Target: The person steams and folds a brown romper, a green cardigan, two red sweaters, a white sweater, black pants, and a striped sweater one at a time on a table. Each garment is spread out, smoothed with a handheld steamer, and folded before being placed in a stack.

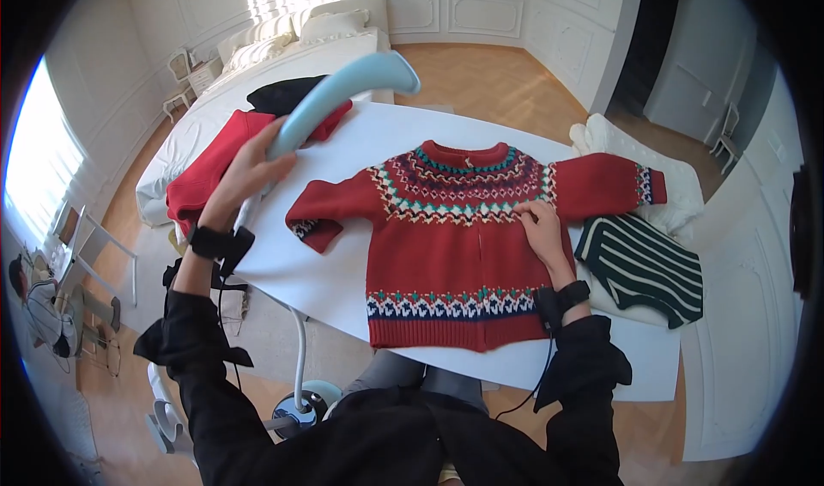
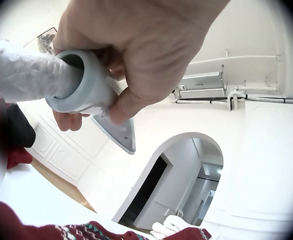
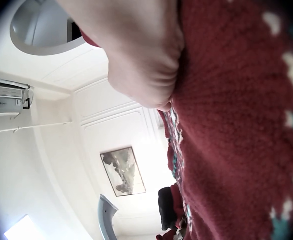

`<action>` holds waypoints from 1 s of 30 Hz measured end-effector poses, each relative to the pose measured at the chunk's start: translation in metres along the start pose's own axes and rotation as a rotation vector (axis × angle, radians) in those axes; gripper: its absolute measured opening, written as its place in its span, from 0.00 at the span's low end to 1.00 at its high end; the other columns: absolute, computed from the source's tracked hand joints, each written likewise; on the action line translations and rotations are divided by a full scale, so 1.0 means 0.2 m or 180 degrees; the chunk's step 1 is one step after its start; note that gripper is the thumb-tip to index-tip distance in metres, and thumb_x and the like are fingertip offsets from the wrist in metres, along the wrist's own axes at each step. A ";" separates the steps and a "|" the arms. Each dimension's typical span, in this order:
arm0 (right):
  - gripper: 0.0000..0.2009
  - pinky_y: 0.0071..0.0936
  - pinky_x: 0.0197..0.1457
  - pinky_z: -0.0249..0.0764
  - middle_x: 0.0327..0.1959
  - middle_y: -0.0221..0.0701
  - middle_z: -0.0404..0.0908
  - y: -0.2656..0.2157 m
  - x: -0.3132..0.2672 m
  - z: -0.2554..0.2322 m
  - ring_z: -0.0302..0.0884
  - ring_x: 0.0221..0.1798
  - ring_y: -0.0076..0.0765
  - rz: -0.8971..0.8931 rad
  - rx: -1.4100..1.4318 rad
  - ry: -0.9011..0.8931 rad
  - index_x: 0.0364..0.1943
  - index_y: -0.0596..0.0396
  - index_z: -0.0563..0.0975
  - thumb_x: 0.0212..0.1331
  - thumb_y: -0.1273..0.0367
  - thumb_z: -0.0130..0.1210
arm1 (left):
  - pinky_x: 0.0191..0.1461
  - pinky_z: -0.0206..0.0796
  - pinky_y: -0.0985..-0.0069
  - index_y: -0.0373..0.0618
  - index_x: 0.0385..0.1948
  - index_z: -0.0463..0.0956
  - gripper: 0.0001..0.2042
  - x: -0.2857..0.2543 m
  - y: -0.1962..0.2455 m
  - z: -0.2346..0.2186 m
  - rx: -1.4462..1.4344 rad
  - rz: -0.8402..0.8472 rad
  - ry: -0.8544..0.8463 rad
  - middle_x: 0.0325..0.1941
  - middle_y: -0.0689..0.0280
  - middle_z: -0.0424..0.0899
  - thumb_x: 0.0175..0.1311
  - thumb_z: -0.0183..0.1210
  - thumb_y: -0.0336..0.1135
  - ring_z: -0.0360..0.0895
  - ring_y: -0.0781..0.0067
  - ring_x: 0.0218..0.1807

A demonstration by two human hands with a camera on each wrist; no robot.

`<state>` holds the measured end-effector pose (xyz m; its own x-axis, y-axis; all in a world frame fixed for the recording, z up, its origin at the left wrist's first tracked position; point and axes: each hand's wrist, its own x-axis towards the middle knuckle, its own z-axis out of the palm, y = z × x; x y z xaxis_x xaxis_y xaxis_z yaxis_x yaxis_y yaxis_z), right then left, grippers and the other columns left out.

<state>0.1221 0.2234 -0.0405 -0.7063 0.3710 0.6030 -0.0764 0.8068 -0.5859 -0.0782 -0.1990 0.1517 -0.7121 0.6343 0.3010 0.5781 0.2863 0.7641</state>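
Note:
A red patterned sweater (image 1: 429, 258) lies spread on the white table (image 1: 343, 155), its sleeves out to both sides. Above the table at the left, my left hand (image 1: 253, 173) grips the handle of a light blue steamer (image 1: 348, 82), held up clear of the sweater. In the left wrist view the fingers curl round the steamer handle (image 2: 89, 85), with a pale hose (image 2: 21, 70) running from it. My right hand (image 1: 542, 233) rests on the sweater's patterned yoke, thumb and fingertips close together at the knit; whether they pinch it is not clear.
Red and black clothes (image 1: 215, 160) lie at the table's left end. A green striped knit (image 1: 644, 267) and a white garment (image 1: 657, 173) are at the right. The steamer base (image 1: 300, 409) stands on the floor. Behind is a bed (image 1: 309, 48); a person (image 1: 47, 306) sits far left.

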 end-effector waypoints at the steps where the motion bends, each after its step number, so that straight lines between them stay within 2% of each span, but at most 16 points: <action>1: 0.06 0.35 0.46 0.70 0.32 0.34 0.79 0.00 -0.01 0.00 0.75 0.40 0.41 0.0034 -0.0016 0.0006 0.31 0.55 0.80 0.52 0.76 0.52 | 0.36 0.67 0.80 0.38 0.63 0.61 0.29 -0.06 -0.01 0.05 -0.0049 0.0058 -0.0168 0.35 0.66 0.76 0.57 0.58 0.30 0.72 0.81 0.31; 3: 0.06 0.34 0.46 0.71 0.32 0.34 0.79 0.00 -0.01 -0.01 0.76 0.40 0.41 0.0075 0.0015 0.0116 0.31 0.55 0.80 0.51 0.77 0.52 | 0.43 0.68 0.78 0.38 0.63 0.61 0.31 -0.18 0.05 0.12 0.0658 -0.0403 -0.0707 0.40 0.62 0.77 0.55 0.60 0.30 0.74 0.77 0.37; 5: 0.07 0.35 0.47 0.71 0.32 0.34 0.79 0.02 -0.03 -0.01 0.76 0.40 0.41 0.0112 -0.0043 0.0140 0.31 0.55 0.80 0.51 0.77 0.52 | 0.59 0.63 0.70 0.38 0.64 0.60 0.31 -0.26 0.04 0.23 0.0650 0.0003 -0.1159 0.53 0.50 0.75 0.55 0.59 0.31 0.74 0.62 0.54; 7: 0.07 0.35 0.47 0.71 0.32 0.34 0.79 0.03 -0.02 -0.02 0.76 0.40 0.42 0.0065 -0.0043 0.0166 0.31 0.55 0.80 0.51 0.76 0.52 | 0.59 0.62 0.67 0.39 0.65 0.57 0.33 -0.31 -0.04 0.34 0.0852 0.0439 -0.1296 0.55 0.45 0.74 0.55 0.58 0.31 0.73 0.55 0.56; 9: 0.07 0.36 0.47 0.70 0.32 0.34 0.79 0.02 -0.02 -0.02 0.76 0.41 0.42 0.0035 -0.0112 0.0163 0.31 0.54 0.80 0.51 0.76 0.52 | 0.59 0.63 0.65 0.40 0.67 0.52 0.35 -0.34 0.03 0.42 0.0898 0.0240 -0.1496 0.54 0.43 0.73 0.55 0.57 0.31 0.73 0.50 0.55; 10: 0.07 0.37 0.47 0.70 0.32 0.34 0.79 0.01 -0.02 -0.02 0.76 0.41 0.42 -0.0005 -0.0109 0.0178 0.31 0.54 0.80 0.51 0.76 0.52 | 0.58 0.62 0.64 0.40 0.68 0.50 0.36 -0.34 -0.01 0.45 0.0964 0.0321 -0.1480 0.51 0.43 0.73 0.56 0.57 0.31 0.73 0.49 0.54; 11: 0.06 0.37 0.47 0.70 0.32 0.34 0.79 0.02 -0.02 -0.02 0.76 0.41 0.42 -0.0046 -0.0108 0.0190 0.31 0.54 0.80 0.51 0.76 0.52 | 0.58 0.62 0.64 0.40 0.68 0.50 0.36 -0.33 0.01 0.46 0.0962 0.0338 -0.1488 0.51 0.43 0.73 0.56 0.57 0.31 0.73 0.49 0.54; 13: 0.06 0.37 0.48 0.70 0.32 0.34 0.79 0.02 -0.02 -0.01 0.76 0.40 0.43 -0.0044 -0.0122 0.0212 0.30 0.54 0.80 0.51 0.76 0.52 | 0.57 0.64 0.63 0.39 0.68 0.50 0.36 -0.30 0.07 0.48 0.0965 -0.0005 -0.1645 0.50 0.43 0.74 0.56 0.56 0.33 0.75 0.49 0.51; 14: 0.06 0.37 0.48 0.70 0.32 0.34 0.79 0.03 -0.02 -0.01 0.76 0.40 0.43 -0.0007 -0.0126 0.0202 0.30 0.54 0.80 0.51 0.76 0.52 | 0.57 0.64 0.63 0.39 0.68 0.50 0.36 -0.29 0.11 0.49 0.0967 0.0006 -0.1651 0.50 0.43 0.74 0.56 0.56 0.33 0.75 0.49 0.51; 16: 0.06 0.36 0.49 0.69 0.32 0.33 0.79 0.03 -0.02 0.00 0.76 0.40 0.43 0.0043 -0.0161 0.0218 0.31 0.54 0.80 0.51 0.76 0.52 | 0.54 0.66 0.62 0.39 0.68 0.50 0.36 -0.24 0.17 0.52 0.0797 -0.0458 -0.1855 0.49 0.42 0.75 0.56 0.56 0.33 0.77 0.48 0.48; 17: 0.06 0.36 0.49 0.69 0.32 0.33 0.79 0.03 -0.02 0.00 0.76 0.40 0.43 0.0047 -0.0167 0.0226 0.31 0.54 0.80 0.51 0.76 0.52 | 0.54 0.66 0.62 0.39 0.68 0.50 0.36 -0.22 0.18 0.54 0.0798 -0.0450 -0.1861 0.49 0.42 0.75 0.56 0.56 0.33 0.77 0.48 0.48; 20: 0.06 0.37 0.50 0.69 0.33 0.33 0.79 0.02 -0.02 -0.01 0.75 0.41 0.43 0.0103 -0.0147 0.0160 0.31 0.54 0.80 0.52 0.75 0.52 | 0.51 0.68 0.60 0.38 0.67 0.50 0.36 -0.15 0.15 0.61 0.0806 -0.0296 -0.1880 0.47 0.42 0.76 0.57 0.57 0.36 0.78 0.46 0.45; 22: 0.05 0.36 0.46 0.70 0.32 0.35 0.79 0.01 -0.02 0.00 0.76 0.38 0.42 0.0264 0.0001 0.0310 0.31 0.56 0.80 0.53 0.75 0.52 | 0.50 0.68 0.60 0.37 0.67 0.51 0.36 -0.10 0.07 0.68 0.0890 0.0666 -0.1638 0.47 0.42 0.76 0.57 0.57 0.39 0.78 0.44 0.43; 26: 0.05 0.31 0.40 0.72 0.32 0.35 0.79 0.03 -0.01 0.01 0.76 0.33 0.37 0.0481 0.0297 0.0518 0.32 0.58 0.79 0.54 0.76 0.51 | 0.50 0.67 0.59 0.35 0.66 0.51 0.36 0.02 0.09 0.82 0.0950 0.0747 -0.1663 0.46 0.42 0.76 0.57 0.56 0.41 0.78 0.43 0.43; 28: 0.05 0.27 0.35 0.71 0.30 0.34 0.78 0.06 -0.01 0.02 0.75 0.29 0.30 0.0585 0.0480 0.1011 0.32 0.59 0.78 0.54 0.77 0.50 | 0.49 0.67 0.58 0.34 0.65 0.52 0.36 0.08 0.12 0.88 0.0977 0.0693 -0.1730 0.44 0.40 0.77 0.57 0.56 0.41 0.78 0.43 0.43; 30: 0.05 0.26 0.35 0.71 0.28 0.33 0.78 0.06 -0.01 0.01 0.75 0.29 0.28 0.0687 0.0519 0.1125 0.32 0.59 0.77 0.54 0.77 0.50 | 0.48 0.68 0.60 0.35 0.66 0.51 0.36 0.15 0.09 0.96 0.0985 0.0877 -0.1636 0.43 0.42 0.78 0.57 0.57 0.41 0.79 0.46 0.43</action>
<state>0.1209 0.2314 -0.0493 -0.4363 0.6804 0.5888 -0.0837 0.6209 -0.7794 -0.0129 -0.0371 0.0656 -0.2850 0.9540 0.0927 0.8544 0.2091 0.4757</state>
